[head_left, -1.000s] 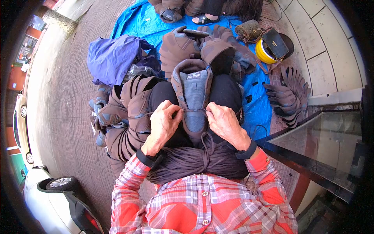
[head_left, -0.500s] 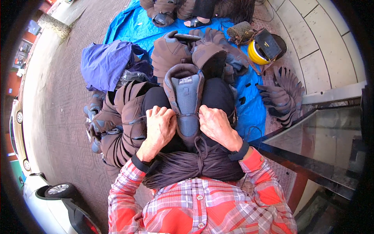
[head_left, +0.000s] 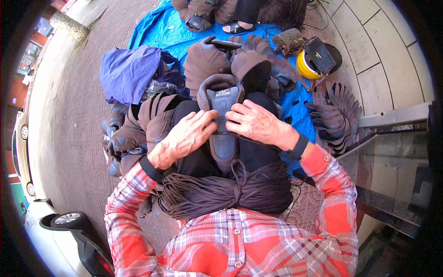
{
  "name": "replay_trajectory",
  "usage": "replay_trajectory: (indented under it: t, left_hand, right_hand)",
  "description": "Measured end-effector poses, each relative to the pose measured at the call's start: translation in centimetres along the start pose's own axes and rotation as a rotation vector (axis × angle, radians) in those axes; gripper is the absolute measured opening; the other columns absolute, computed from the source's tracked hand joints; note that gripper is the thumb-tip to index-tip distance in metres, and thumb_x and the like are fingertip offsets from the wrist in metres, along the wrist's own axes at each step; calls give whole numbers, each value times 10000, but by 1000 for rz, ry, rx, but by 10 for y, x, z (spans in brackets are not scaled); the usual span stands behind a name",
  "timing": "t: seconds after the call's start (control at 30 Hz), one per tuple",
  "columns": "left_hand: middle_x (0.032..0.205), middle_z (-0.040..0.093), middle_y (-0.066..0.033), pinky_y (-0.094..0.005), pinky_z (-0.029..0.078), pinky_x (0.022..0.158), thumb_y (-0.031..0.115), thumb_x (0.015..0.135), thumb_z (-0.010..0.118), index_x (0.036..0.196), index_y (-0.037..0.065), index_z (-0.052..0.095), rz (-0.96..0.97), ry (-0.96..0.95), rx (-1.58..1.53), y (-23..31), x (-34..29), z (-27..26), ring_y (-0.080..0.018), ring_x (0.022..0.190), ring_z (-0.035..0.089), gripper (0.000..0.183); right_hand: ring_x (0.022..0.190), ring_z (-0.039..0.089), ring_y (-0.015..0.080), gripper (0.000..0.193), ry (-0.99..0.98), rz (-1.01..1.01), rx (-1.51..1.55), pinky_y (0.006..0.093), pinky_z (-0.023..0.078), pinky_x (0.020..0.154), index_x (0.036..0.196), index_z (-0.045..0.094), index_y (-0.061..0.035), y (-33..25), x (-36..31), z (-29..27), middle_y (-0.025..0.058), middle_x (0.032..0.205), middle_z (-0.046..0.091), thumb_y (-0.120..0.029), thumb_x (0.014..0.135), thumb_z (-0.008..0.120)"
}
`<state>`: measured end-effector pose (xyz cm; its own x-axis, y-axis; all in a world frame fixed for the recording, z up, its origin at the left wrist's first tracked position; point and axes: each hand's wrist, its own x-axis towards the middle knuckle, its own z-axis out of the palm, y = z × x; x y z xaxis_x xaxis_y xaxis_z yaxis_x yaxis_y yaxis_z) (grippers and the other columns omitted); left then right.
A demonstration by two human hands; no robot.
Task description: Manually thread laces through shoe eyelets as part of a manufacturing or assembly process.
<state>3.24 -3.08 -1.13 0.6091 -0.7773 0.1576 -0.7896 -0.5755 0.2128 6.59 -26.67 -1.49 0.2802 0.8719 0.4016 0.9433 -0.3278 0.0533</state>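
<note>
Upright between my knees is a brown shoe upper [head_left: 223, 144] with a blue mesh tongue and a padded collar. My left hand [head_left: 188, 133] is closed on its left edge, fingertips bent in beside the tongue. From the other side my right hand [head_left: 258, 123] grips the right edge, fingers curled over it at about the same height. Whether a lace end is pinched in either hand is hidden by the fingers. Across my lap lies a thick bundle of dark laces [head_left: 207, 196], tied in the middle.
Stacked shoe uppers [head_left: 203, 64] stand beyond my knees, with more at my left. A purple cloth [head_left: 127, 74] covers part of a pile. A fanned stack of uppers [head_left: 339, 115] and a yellow bucket [head_left: 307, 67] are at right. Another person's sandalled foot [head_left: 237, 27] rests on blue tarp [head_left: 154, 32].
Both hands have moved up the shoe upper, away from me, from its lower eyelet area to beside the tongue. My elbows have spread outward, and the view has shifted slightly.
</note>
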Motion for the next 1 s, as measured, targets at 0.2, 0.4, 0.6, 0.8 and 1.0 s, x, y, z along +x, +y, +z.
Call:
replay_trajectory:
  t: [0.2,0.4,0.6,0.8,1.0]
  left_hand:
    - [883,456,-93,-368,493,560,173,805,615,919,63,491,78,-107,-67,-16,13,-7,-251,764,616,202]
    - [866,462,-101,-387,488,561,168,772,665,792,67,532,-1,-214,-66,-15,10,-2,-280,681,612,168]
    - [847,485,-127,-450,468,594,192,805,631,726,28,569,-264,-202,-204,2,13,-6,-341,691,585,192]
    - [818,566,-162,-450,485,591,75,733,583,673,32,576,-405,-139,-83,11,23,17,-352,674,626,74]
    - [747,537,-124,-487,415,577,91,717,601,672,68,575,-500,96,-40,12,20,34,-327,641,592,57]
  right_hand:
    - [872,503,185,155,-124,-116,46,310,428,774,780,533,-99,15,2,0,37,838,489,-204,702,615]
    - [819,504,187,125,-164,-212,23,308,424,751,667,539,-91,14,5,10,46,772,490,-197,724,574]
    - [790,509,227,99,-275,93,200,341,416,749,692,577,-58,2,7,4,73,771,518,-150,727,581]
    - [806,602,298,78,-654,342,156,391,432,747,715,636,-47,-5,31,12,133,804,632,-109,724,590]
    - [745,536,292,63,-224,496,146,397,361,691,658,542,-78,-13,20,32,107,731,569,-97,701,585]
